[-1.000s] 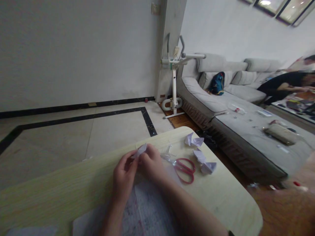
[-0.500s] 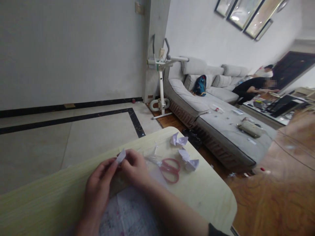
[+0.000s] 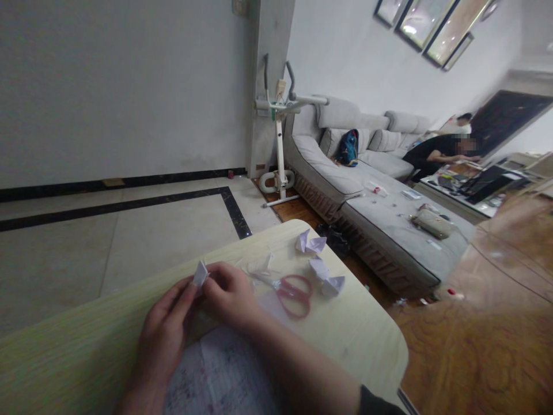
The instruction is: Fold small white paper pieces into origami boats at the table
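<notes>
Both hands meet over a pale wooden table point(image 3: 363, 340) and pinch a small folded piece of white paper point(image 3: 200, 272) between their fingertips. My left hand point(image 3: 166, 328) grips it from the left, my right hand point(image 3: 228, 294) from the right, fingers closed on it. Beneath my wrists lies a printed sheet of paper point(image 3: 224, 374). Red-handled scissors point(image 3: 291, 291) lie just right of my right hand. Two folded paper shapes rest beyond them, one point(image 3: 309, 242) near the far edge and one point(image 3: 327, 279) closer.
A grey sectional sofa point(image 3: 380, 213) with a blue bag point(image 3: 348, 147) and small items stands at the right. A white exercise machine point(image 3: 279, 150) stands by the wall corner. Another person point(image 3: 440, 153) bends over a cluttered low table point(image 3: 466, 193) far right.
The view has swung a little left and down. My hands have kept hold of the folded paper and turned it more upright between the fingertips.
</notes>
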`<state>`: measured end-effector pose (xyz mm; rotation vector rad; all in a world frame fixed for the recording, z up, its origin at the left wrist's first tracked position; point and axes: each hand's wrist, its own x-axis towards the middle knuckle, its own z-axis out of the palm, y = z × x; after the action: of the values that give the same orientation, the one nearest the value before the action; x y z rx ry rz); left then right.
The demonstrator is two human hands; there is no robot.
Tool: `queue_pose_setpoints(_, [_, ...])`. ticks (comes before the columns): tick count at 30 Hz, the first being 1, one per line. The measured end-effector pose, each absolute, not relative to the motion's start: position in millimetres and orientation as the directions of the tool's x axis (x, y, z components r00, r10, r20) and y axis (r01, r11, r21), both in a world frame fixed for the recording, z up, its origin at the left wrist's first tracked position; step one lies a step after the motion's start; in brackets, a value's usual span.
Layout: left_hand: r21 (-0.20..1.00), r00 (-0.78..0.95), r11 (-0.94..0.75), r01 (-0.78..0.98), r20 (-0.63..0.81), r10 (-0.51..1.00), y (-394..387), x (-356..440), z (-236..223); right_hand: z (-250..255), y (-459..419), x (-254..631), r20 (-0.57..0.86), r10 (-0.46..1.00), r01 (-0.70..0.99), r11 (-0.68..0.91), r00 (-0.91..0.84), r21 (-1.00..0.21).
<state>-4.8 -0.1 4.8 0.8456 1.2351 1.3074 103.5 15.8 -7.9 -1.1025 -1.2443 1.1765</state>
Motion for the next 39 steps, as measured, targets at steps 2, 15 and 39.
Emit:
queue_pose_setpoints(2, [0.915, -0.099, 0.214, -0.343, -0.262, 0.960, 0.2, -4.7, 5.7, -9.0, 16.2, 103.4, 0.098, 0.994, -0.028, 0.096, -0.043, -0.995])
queue_pose_setpoints(15, [0.876, -0.085, 0.236, -0.420, -0.297, 0.951, 1.9, -6.6, 2.2, -5.9, 14.7, 102.9, 0.087, 0.995, -0.002, 0.087, -0.049, -0.996])
queue_pose_setpoints(39, [0.992, -0.089, 0.091, -0.085, -0.098, 0.991, -0.8, -5.4, 10.5, 9.9, 13.4, 115.1, 0.034, 0.998, -0.036, 0.032, -0.056, -0.999])
